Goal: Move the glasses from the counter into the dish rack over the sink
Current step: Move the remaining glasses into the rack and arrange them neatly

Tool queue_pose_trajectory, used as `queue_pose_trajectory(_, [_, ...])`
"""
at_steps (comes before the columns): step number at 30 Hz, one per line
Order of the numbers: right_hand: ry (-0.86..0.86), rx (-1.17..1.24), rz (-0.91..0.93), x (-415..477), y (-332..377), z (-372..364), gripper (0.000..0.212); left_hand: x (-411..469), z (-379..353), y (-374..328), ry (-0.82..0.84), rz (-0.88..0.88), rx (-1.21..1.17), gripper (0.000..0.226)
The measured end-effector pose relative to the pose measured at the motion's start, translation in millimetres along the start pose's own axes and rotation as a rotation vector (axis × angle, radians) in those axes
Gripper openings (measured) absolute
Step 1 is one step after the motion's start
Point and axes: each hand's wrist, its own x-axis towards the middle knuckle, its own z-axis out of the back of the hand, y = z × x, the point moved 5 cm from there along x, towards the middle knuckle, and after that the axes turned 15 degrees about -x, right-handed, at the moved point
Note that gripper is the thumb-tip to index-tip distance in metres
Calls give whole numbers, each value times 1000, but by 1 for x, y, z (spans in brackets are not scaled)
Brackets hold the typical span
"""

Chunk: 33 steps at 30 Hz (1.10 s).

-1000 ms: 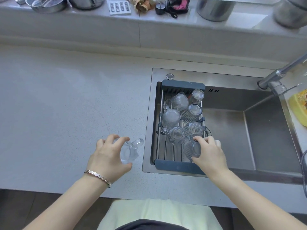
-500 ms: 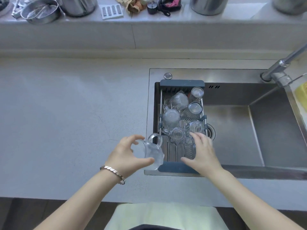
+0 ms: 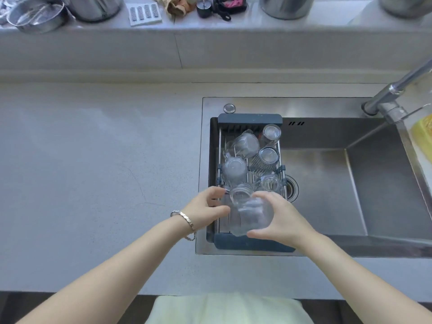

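A dark-blue-framed dish rack (image 3: 249, 119) spans the left end of the steel sink (image 3: 327, 188) and holds several clear glasses (image 3: 235, 170), mostly upside down. One more clear glass (image 3: 253, 216) hangs low over the rack's near end, blurred by motion. My right hand (image 3: 284, 222) wraps it from the right, fingers over its top and thumb beneath. At the rack's left edge my left hand (image 3: 204, 206), with a bracelet on the wrist, has its fingers spread, the thumb tip just at the glass's left side.
A chrome faucet (image 3: 395, 90) reaches in from the right, with a yellow object (image 3: 423, 129) beside it. The raised back ledge carries metal pots (image 3: 36, 16), a white grater-like piece (image 3: 145, 14) and small clutter. Grey counter (image 3: 93, 171) stretches left of the sink.
My left hand lifted a glass off the counter and carried it right to the rack. My right hand left the glasses in the rack and closed around this one; the left fingers have loosened.
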Motion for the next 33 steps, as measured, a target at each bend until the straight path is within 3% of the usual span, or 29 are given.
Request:
queue_pose_trajectory(3, [56,-247,93,9,4,-5,70,14,16,2,-125,-45,298,40])
queue_pose_trajectory(9, [87,-497,197,16,18,-15,63,44,0,1,-38,-158,795,46])
queue_pose_trajectory(14, [91,-651,241,11,22,-15,64,71,-15,1,23,-157,1046,42])
queue_pose_trajectory(17, [95,-683,256,9,22,-14,65,80,-17,-3,18,-157,1107,25])
queue_pose_trajectory(25, [171,-816,469,19,32,-16,67,90,-15,-18,16,-139,1060,26])
queue_pose_trajectory(29, [293,-702,410,32,26,-9,67,96,-3,-61,-181,-357,899,26])
queue_pose_trajectory(33, [454,-658,368,48,24,-2,76,125,-4,-102,-75,-423,922,38])
